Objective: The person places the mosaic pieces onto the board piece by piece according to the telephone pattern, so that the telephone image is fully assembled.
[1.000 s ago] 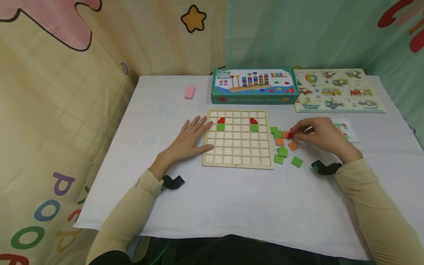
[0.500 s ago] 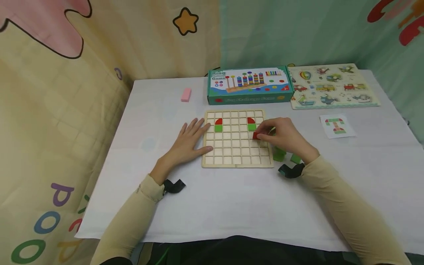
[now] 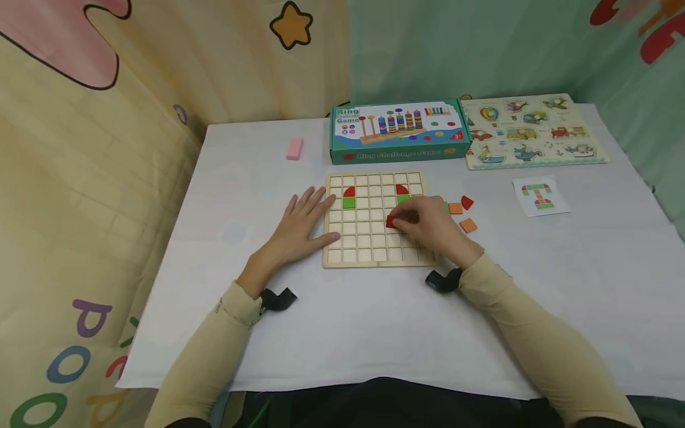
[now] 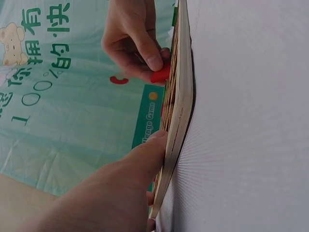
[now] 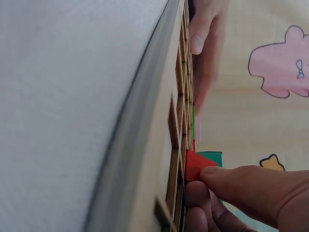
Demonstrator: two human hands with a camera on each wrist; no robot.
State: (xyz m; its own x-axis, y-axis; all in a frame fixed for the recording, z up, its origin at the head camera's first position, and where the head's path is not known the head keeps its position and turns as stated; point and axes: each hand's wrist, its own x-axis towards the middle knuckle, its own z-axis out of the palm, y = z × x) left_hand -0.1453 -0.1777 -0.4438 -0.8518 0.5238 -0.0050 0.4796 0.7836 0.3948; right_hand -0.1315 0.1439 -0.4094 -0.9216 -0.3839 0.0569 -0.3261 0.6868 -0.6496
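Observation:
A wooden grid board (image 3: 364, 240) lies on the white table. My left hand (image 3: 302, 224) rests with spread fingers on its left edge. Over the middle of the grid, my right hand (image 3: 428, 223) pinches a red tile (image 3: 390, 222) between thumb and fingers; in the right wrist view the red tile (image 5: 194, 165) touches or nearly touches the grid. Toward the back of the board sit a red quarter-round tile (image 3: 349, 192) above a green square tile (image 3: 349, 203) at left, and a matching pair at right, its green square partly hidden by my right hand.
Right of the board lie orange square tiles (image 3: 468, 225) and a red quarter-round tile (image 3: 467, 203); my right hand and forearm hide others. A pattern card (image 3: 541, 196) lies farther right. Behind are a green game box (image 3: 400, 156), a picture puzzle board (image 3: 535, 142) and a pink block (image 3: 294, 149).
My right hand has picked the red tile out of the loose pile and carried it left over the board to its middle. The left hand has stayed on the board's left edge.

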